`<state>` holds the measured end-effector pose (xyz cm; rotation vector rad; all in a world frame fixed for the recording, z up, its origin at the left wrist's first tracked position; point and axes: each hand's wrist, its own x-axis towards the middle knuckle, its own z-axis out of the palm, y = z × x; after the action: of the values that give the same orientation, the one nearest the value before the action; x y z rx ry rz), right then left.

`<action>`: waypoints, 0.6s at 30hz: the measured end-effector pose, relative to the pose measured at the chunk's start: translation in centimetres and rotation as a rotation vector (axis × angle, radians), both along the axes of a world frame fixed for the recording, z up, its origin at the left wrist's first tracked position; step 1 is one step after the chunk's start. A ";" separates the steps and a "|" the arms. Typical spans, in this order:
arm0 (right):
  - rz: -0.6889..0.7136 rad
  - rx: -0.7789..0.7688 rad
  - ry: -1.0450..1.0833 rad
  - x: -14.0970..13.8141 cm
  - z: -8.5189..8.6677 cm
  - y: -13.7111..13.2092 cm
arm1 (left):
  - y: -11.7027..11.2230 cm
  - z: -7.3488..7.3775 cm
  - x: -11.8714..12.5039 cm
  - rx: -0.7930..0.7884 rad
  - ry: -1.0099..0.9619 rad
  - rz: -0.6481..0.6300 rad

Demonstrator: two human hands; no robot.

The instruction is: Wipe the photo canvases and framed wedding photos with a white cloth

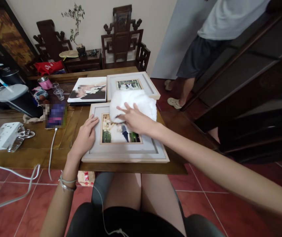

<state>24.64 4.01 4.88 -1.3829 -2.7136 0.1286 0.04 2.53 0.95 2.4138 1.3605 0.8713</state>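
A light wooden picture frame [126, 158] lies flat near the table's front edge, with a wedding photo [111, 135] inside its pale mat. My left hand [85, 135] rests on the frame's left side, fingers stretched out and holding nothing. Over the upper right of this frame, my right hand [137, 120] has hold of a bunched white towel [133, 98], its fingers spread across the cloth. The towel hides part of the photo and also overlaps a second framed photo [153, 87] behind. Left of that second frame lies a white-edged photo panel [88, 89].
On the table's left are a power strip [10, 131], a white cable [52, 148], a dark tumbler [19, 98], a pink cup [44, 83] and clear plastic cups [59, 93]. A person [197, 59] stands at the right. Carved chairs [122, 39] stand behind the table.
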 end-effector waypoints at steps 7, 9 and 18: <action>0.229 -0.354 0.094 0.7 3.4 -9.5 | 0.0 0.0 -0.1 0.014 0.027 0.013; 0.269 -0.421 0.108 0.6 4.3 -10.8 | 0.1 -0.1 -0.1 0.015 0.030 0.015; 0.181 -0.164 0.094 -0.6 -0.1 -6.1 | 0.1 -0.2 -0.1 0.010 0.021 -0.004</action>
<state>24.05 -2.07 4.79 -1.1311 -2.7975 0.4263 -0.02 2.62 0.79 2.4392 1.3615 0.8565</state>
